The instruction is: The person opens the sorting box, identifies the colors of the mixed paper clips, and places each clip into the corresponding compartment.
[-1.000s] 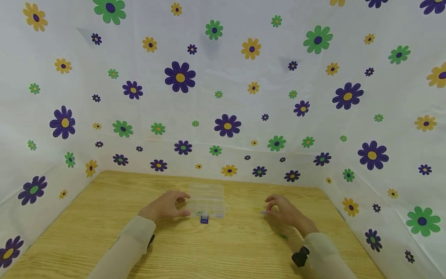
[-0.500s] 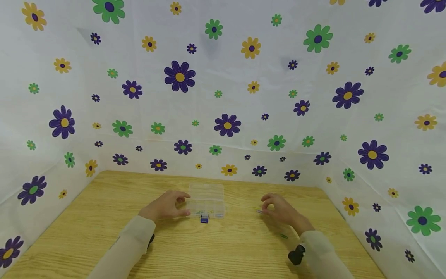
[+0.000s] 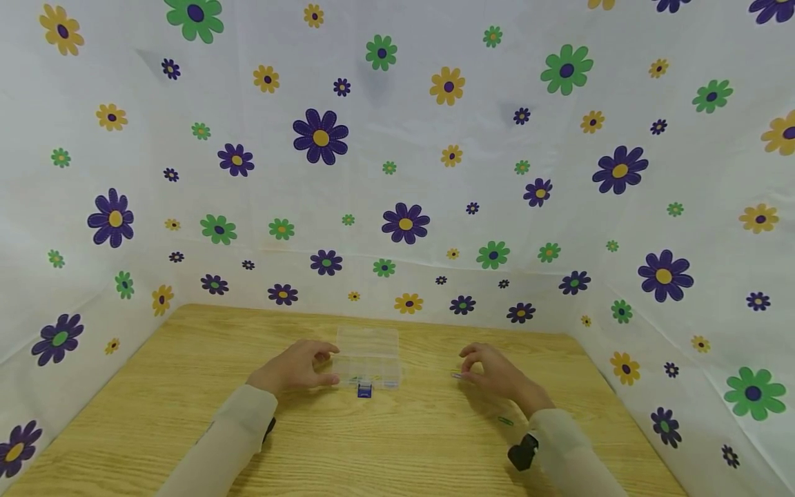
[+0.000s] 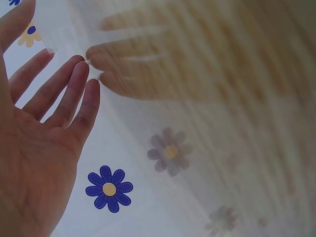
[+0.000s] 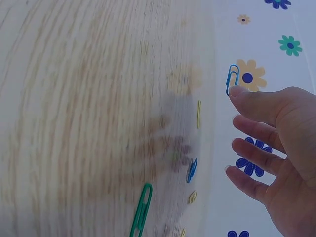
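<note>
My right hand [image 3: 497, 373] pinches a blue paper clip [image 5: 229, 88] at the thumb tip, above the table; its other fingers are loosely spread. Beneath it, in the right wrist view, lie a yellow clip [image 5: 199, 114], a second blue clip [image 5: 191, 170] and a larger green paper clip [image 5: 140, 213]. My left hand [image 3: 297, 367] stands with relaxed fingers, thumb and fingertips right at the left side of a clear plastic compartment box [image 3: 388, 368]. Its lid [image 3: 368, 339] is raised at the back. Some green and yellow clips show inside.
A blue latch [image 3: 364, 391] hangs at the box's front. Another small yellow clip [image 5: 192, 197] lies on the wooden table [image 3: 373, 455]. Flower-printed white sheets [image 3: 397, 186] wall the table at the back and both sides.
My right hand has moved left with the blue paper clip, toward the box. The left hand, the box and the green clip on the table have stayed in place.
</note>
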The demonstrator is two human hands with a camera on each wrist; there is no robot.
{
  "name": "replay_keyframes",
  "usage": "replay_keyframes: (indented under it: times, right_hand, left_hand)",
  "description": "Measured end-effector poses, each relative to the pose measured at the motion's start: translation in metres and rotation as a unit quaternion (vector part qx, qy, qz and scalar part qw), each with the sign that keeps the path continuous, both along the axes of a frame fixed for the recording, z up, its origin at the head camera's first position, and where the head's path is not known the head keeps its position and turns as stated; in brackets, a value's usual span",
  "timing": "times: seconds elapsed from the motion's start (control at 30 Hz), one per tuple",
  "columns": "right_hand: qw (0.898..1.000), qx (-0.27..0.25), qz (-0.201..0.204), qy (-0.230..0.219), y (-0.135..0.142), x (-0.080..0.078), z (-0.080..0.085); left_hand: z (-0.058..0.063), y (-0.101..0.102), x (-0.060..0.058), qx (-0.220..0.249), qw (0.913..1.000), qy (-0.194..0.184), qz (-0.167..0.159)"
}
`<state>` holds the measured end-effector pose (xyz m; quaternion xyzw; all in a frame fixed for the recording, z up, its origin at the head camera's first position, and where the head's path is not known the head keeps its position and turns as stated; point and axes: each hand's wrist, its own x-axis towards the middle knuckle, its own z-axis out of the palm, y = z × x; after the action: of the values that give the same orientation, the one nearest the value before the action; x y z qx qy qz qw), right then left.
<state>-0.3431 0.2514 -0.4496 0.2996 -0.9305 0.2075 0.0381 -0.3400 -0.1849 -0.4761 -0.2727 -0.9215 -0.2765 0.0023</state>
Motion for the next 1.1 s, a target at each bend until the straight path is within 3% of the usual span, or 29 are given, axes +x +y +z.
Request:
replay_keyframes:
  times: [1.1]
  right_hand:
    - [1.000, 0.000, 0.019, -0.004, -0.030, -0.005, 0.004]
  left_hand:
    - [0.000, 0.000, 0.002, 0.002, 1.0000, 0.005, -0.002]
